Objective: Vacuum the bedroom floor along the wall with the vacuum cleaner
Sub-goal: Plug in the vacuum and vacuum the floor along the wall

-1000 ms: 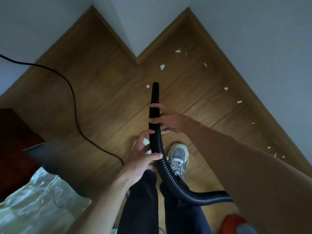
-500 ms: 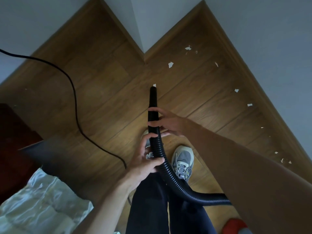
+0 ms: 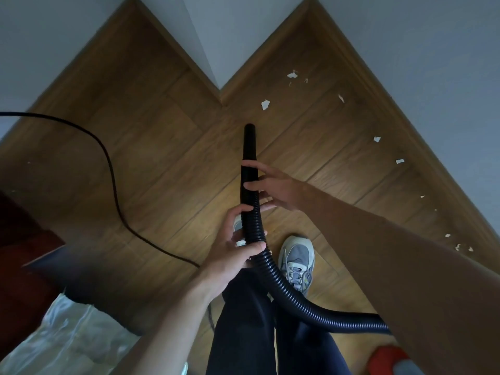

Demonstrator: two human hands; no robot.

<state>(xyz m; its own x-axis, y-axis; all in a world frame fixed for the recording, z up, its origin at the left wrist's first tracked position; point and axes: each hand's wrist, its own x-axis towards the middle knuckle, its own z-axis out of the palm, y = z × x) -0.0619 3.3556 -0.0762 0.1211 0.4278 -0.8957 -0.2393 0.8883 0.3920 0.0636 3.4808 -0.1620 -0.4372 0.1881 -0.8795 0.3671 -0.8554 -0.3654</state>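
A black ribbed vacuum hose (image 3: 273,272) curves up from the lower right and ends in a smooth black nozzle (image 3: 249,143) that points at the wooden floor (image 3: 167,158). My left hand (image 3: 235,255) is wrapped around the ribbed part below the nozzle. My right hand (image 3: 273,185) holds the smooth tube just above it, fingers across the tube. Several white paper scraps (image 3: 265,104) lie on the floor beyond the nozzle and along the right baseboard (image 3: 405,136). The vacuum's red body (image 3: 387,359) shows at the bottom right.
A black power cord (image 3: 113,171) loops across the floor on the left. Dark red furniture (image 3: 24,253) and a white plastic-wrapped bundle (image 3: 65,339) stand at the lower left. A grey wall corner (image 3: 211,36) juts out ahead. My grey shoe (image 3: 297,261) is beside the hose.
The nozzle has moved forward over the floor, and the small scrap that lay at its tip is no longer seen. Both hands keep their hold on the hose.
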